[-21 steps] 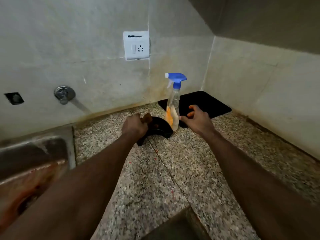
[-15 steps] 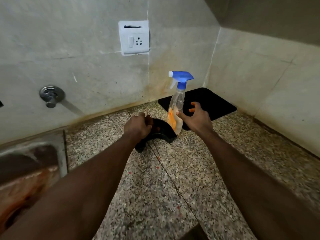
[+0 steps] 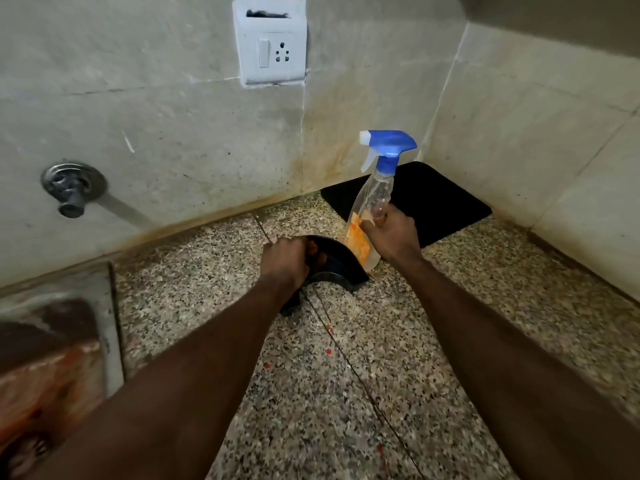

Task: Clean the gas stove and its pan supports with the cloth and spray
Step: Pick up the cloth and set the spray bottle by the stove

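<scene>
Kept the left hand (image 3: 285, 259) knuckles-up and curled tight over the near end of a glossy black curved piece (image 3: 337, 263), material unclear, on the speckled granite counter (image 3: 346, 393). Same hold as a moment before, with the rest of the arc running out past the fingertips to the foot of the bottle. Closed the right hand (image 3: 391, 233), spread and only nearing half a second earlier, round the lower body of the clear plastic spray bottle (image 3: 377, 188) with its blue trigger head and orange liquid, thumb and fingers wrapped about it, bottle leaning. Left the flat black rectangular mat (image 3: 440, 199) beyond those fingers, in the corner. Judged the spray secured and ready to lift. Saw no cloth or stove in view.
</scene>
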